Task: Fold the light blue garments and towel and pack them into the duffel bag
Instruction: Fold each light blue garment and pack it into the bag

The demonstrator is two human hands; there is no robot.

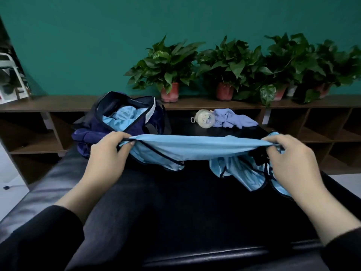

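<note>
Bench (175, 202), padded and black, carries everything. Navy duffel bag (125, 118) sits unzipped at its far left, light blue cloth inside. Light blue garment (195, 147) stretches above the bench middle, pinched at its ends by left hand (109, 155) and right hand (293, 163). Lavender towel (232, 118) lies crumpled far right, touching a pale bottle (205, 116).

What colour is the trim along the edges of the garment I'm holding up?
Dark navy, nearly black, piping on the light blue garment; head view shows it.
</note>
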